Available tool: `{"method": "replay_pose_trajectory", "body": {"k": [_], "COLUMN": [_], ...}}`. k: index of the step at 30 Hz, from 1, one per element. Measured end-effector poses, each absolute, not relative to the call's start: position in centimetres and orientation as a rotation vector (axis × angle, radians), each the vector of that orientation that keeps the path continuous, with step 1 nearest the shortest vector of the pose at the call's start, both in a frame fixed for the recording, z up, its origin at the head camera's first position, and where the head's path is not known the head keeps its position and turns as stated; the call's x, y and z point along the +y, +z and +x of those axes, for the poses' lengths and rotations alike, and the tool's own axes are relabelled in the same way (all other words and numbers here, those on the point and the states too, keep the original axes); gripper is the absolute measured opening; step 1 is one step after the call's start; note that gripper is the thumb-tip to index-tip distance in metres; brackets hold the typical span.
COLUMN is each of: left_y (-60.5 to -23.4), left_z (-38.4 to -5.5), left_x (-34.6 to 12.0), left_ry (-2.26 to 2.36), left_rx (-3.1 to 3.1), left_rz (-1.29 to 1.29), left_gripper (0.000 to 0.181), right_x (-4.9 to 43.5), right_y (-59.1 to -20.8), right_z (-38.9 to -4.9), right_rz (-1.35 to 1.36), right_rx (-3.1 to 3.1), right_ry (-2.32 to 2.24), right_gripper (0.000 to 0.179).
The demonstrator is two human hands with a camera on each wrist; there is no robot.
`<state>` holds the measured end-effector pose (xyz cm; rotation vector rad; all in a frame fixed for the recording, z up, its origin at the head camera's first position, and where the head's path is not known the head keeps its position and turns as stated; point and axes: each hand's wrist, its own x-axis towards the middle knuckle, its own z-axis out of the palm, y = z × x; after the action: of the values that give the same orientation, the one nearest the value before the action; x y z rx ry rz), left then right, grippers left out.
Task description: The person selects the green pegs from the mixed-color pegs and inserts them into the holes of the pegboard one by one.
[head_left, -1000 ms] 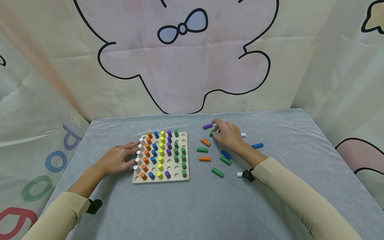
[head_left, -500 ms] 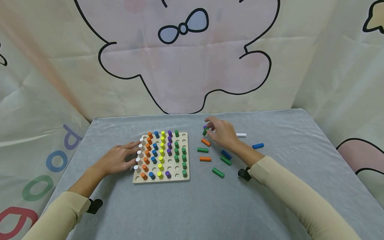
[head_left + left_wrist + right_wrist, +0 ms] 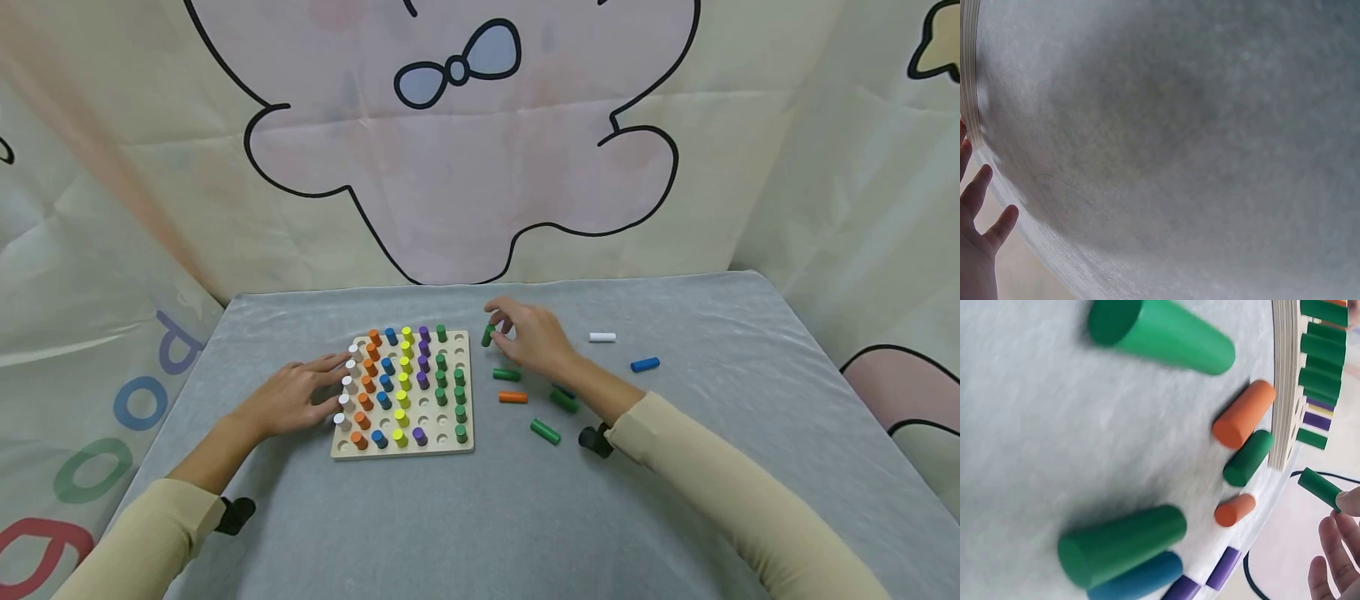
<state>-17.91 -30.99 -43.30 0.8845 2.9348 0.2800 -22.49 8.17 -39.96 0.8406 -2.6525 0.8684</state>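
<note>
A wooden pegboard (image 3: pixel 467 392) lies left of centre in the head view, with rows of white, orange, blue, yellow, purple and green pegs standing in it. Along its left edge rests my left hand (image 3: pixel 302 396), fingers spread beside the white pegs (image 3: pixel 346 402). The left wrist view catches only this hand (image 3: pixel 977 250) and a strip of the board's side (image 3: pixel 969 62). My right hand (image 3: pixel 534 340) pinches a green peg (image 3: pixel 488 335) between thumb and finger, tilted, just right of the board's far right corner. In the right wrist view the green peg (image 3: pixel 1318 488) sticks out from the fingertips.
Loose pegs lie on the grey cloth (image 3: pixel 450 525) right of the board: green (image 3: pixel 506 375), orange (image 3: pixel 513 397), another green (image 3: pixel 545 431), white (image 3: pixel 602 337) and blue (image 3: pixel 645 365). Purple pegs (image 3: pixel 1224 567) show in the right wrist view. A printed curtain (image 3: pixel 450 183) hangs behind the table.
My right hand has moved left toward the board, carrying the green peg, and now hides the purple and one orange loose peg in the head view. The left hand has stayed in place.
</note>
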Motion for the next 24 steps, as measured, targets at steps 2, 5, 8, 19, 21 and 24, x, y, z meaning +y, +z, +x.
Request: {"method": "replay_pose_trajectory", "body": {"k": [2,5,8,19,21,24], "left_y": [-43.3,-43.4,-43.4,-43.4,-43.4,-43.4], "left_z": [-17.9,-17.9,-17.9,-17.8,-17.8,-17.8], "left_x": [-31.0,-31.1,-31.1,-31.2,-31.2,-31.1], "left_ry": [0.284,0.284,0.288,0.293,0.294,0.297], "left_rx": [2.934,2.936,2.938,2.930,2.932,2.938], "left_rz": [0.887,0.876,0.878,0.885,0.887,0.892], "left_gripper": [0.052,0.053,0.052,0.052,0.052,0.052], "right_x": [7.8,7.3,6.9,5.7,5.5,5.3], "right_y": [-39.9,-39.9,-40.0,-40.5,-40.6,-40.6], "right_z": [-22.3,-22.1,-21.8,-21.3,-21.2,-21.2], "right_rz": [0.856,0.880,0.909,0.958,0.958,0.945], "right_rx": [-2.654,-2.664,-2.671,-2.686,-2.698,-2.717], "right_ry": [0.877,0.896,0.918,0.996,0.999,1.000], "right_gripper": [0.034,0.034,0.034,0.032,0.031,0.031]}}
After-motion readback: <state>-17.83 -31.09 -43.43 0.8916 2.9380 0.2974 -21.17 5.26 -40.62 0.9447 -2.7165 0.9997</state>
